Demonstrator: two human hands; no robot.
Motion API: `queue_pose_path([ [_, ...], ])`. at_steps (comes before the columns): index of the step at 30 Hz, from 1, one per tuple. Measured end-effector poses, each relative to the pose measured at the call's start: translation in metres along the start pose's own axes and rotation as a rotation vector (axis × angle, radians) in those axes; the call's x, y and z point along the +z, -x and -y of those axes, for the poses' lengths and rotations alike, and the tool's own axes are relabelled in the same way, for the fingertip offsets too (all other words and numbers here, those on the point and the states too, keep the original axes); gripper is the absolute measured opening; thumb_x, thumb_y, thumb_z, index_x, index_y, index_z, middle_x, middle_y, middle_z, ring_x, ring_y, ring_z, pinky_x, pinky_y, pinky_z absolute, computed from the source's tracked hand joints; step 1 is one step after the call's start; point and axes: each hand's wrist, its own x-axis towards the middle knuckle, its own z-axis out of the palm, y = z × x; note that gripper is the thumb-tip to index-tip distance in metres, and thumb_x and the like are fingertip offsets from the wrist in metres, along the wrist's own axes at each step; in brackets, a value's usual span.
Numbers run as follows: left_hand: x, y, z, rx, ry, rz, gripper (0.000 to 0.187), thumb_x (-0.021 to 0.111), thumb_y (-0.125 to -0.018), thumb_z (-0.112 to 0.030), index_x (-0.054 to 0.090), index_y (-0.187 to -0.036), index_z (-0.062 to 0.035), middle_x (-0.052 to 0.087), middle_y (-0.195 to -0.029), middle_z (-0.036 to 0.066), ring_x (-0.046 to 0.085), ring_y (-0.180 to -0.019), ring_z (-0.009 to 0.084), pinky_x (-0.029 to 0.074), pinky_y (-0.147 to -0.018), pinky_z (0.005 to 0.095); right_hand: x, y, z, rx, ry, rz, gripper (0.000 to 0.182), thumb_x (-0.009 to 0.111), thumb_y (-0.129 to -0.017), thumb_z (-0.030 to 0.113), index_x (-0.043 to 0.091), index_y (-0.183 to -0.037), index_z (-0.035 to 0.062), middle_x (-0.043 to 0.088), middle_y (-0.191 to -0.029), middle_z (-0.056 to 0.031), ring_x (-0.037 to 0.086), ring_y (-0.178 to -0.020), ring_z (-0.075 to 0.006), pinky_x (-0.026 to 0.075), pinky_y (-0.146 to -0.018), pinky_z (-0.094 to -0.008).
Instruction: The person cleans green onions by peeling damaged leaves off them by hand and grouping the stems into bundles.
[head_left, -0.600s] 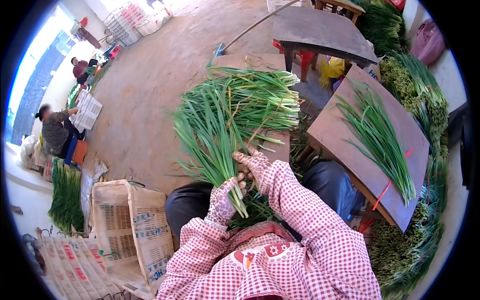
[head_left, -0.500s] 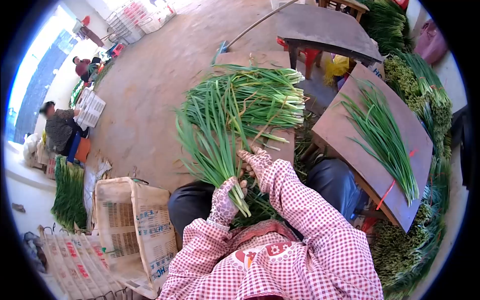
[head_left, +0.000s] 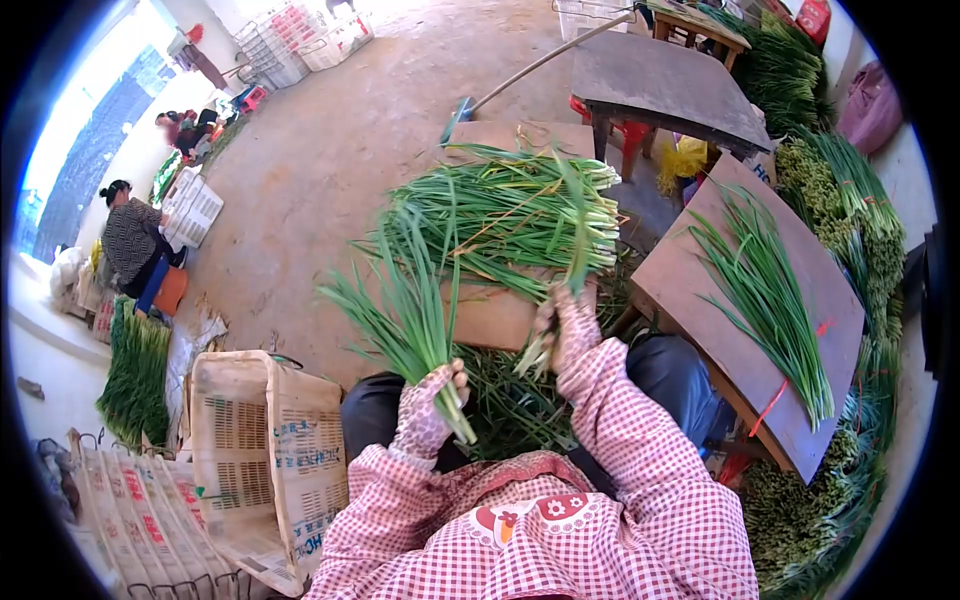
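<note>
Left hand [head_left: 428,408]: closed firmly around the stalks of a leafy green bunch [head_left: 420,330]; the leaves fan forward and to the left, and the pale ends project below the grip. Right hand [head_left: 570,325]: fingers curled around a smaller bunch [head_left: 578,235]; its leaves point forward, slightly blurred, and its pale ends extend beneath the hand. The hands are apart from each other, near the close edge of a low brown surface [head_left: 490,315]. On this surface lies a broad pile of green stalks [head_left: 500,215], white ends aligned to the right. Loose leaves [head_left: 510,395] lie between the knees. At the right, a second surface [head_left: 665,265] carries a separate bunch [head_left: 772,310] with red ties [head_left: 768,408]. At the left: a plastic crate [head_left: 310,440]. Farther back, a seated person [head_left: 130,240] faces a white crate [head_left: 192,208].
</note>
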Motion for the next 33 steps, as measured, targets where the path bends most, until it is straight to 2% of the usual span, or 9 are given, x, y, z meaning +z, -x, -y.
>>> queue_pose_path([
  [2,0.003,0.020,-0.012,0.032,-0.101,-0.048,0.022,0.057,-0.082,-0.010,0.052,-0.100,0.0022,0.057,-0.090,0.007,0.056,-0.074,0.0136,0.048,-0.062,0.0250,0.006,-0.004,0.020,-0.016,-0.011,0.043,0.023,0.056,-0.085,0.022,0.052,-0.104,0.0093,0.058,-0.083,-0.0083,0.060,-0.066,-0.0174,0.050,-0.047,-0.0250],
  [4,0.010,0.036,-0.016,0.022,-0.191,-0.074,0.022,0.057,-0.081,-0.011,0.051,-0.099,-0.0012,0.055,-0.091,0.004,0.055,-0.071,0.0132,0.046,-0.060,0.0257,0.043,0.015,0.043,-0.086,0.537,-0.002,0.043,0.057,-0.083,0.015,0.041,-0.123,0.0103,0.051,-0.113,-0.0178,0.055,-0.099,-0.0219,0.052,-0.076,-0.0297],
  [8,0.023,0.060,-0.013,-0.031,-0.236,-0.005,0.023,0.058,-0.080,-0.011,0.050,-0.100,-0.0036,0.055,-0.091,0.005,0.053,-0.069,0.0123,0.044,-0.058,0.0265,0.038,-0.047,-0.023,-0.642,1.174,0.154,0.058,0.061,-0.082,0.023,0.033,-0.132,0.0115,0.058,-0.072,-0.0032,0.050,-0.056,-0.0108,0.043,-0.044,-0.0259],
  [11,0.023,0.083,-0.016,-0.049,-0.096,0.107,0.029,0.058,-0.080,-0.009,0.048,-0.107,-0.0028,0.056,-0.090,0.008,0.053,-0.069,0.0137,0.045,-0.059,0.0276,0.054,-0.059,-0.024,-0.352,1.354,0.120,0.049,0.058,-0.084,0.023,0.039,-0.128,0.0104,0.060,-0.075,-0.0034,0.051,-0.059,-0.0118,0.045,-0.050,-0.0301],
  [13,0.016,0.091,-0.028,0.010,0.063,0.293,0.031,0.059,-0.077,-0.009,0.049,-0.106,-0.0051,0.057,-0.088,0.008,0.052,-0.060,0.0112,0.045,-0.055,0.0283,0.050,-0.072,-0.014,0.177,0.848,0.101,0.040,0.055,-0.085,0.028,0.046,-0.119,0.0079,0.059,-0.074,-0.0030,0.050,-0.056,-0.0127,0.044,-0.049,-0.0315],
  [22,0.021,0.050,-0.133,0.623,-0.006,0.506,0.028,0.051,-0.086,-0.016,0.045,-0.113,-0.0083,0.056,-0.091,0.001,0.055,-0.067,0.0097,0.048,-0.054,0.0278,0.009,-0.054,0.046,0.029,0.676,-0.113,0.018,0.046,-0.089,0.030,0.054,-0.094,0.0148,0.052,-0.060,0.0007,0.045,-0.042,-0.0101,0.036,-0.037,-0.0256],
  [24,0.042,0.029,-0.125,0.758,-0.072,0.222,0.025,0.052,-0.086,-0.015,0.048,-0.109,-0.0075,0.056,-0.092,0.003,0.054,-0.075,0.0119,0.049,-0.059,0.0274,0.008,-0.043,0.053,-0.073,0.526,0.031,0.016,0.047,-0.090,0.028,0.055,-0.094,0.0156,0.051,-0.057,0.0028,0.044,-0.040,-0.0088,0.034,-0.036,-0.0233],
  [30,0.051,-0.027,-0.082,0.450,0.085,0.382,0.022,0.054,-0.085,-0.013,0.050,-0.105,-0.0042,0.055,-0.099,0.004,0.054,-0.085,0.0145,0.048,-0.074,0.0304,0.005,0.004,0.076,-0.266,0.674,0.173,0.022,0.052,-0.088,0.027,0.056,-0.091,0.0057,0.050,-0.056,0.0003,0.046,-0.044,-0.0075,0.036,-0.038,-0.0207],
  [33,0.034,-0.036,-0.074,0.449,0.100,0.249,0.022,0.054,-0.085,-0.013,0.051,-0.105,-0.0037,0.055,-0.102,0.004,0.054,-0.089,0.0141,0.046,-0.080,0.0311,0.002,0.050,0.068,0.322,0.747,0.216,0.034,0.052,-0.086,0.033,0.053,-0.104,0.0037,0.056,-0.066,-0.0064,0.054,-0.055,-0.0151,0.044,-0.048,-0.0276],
])
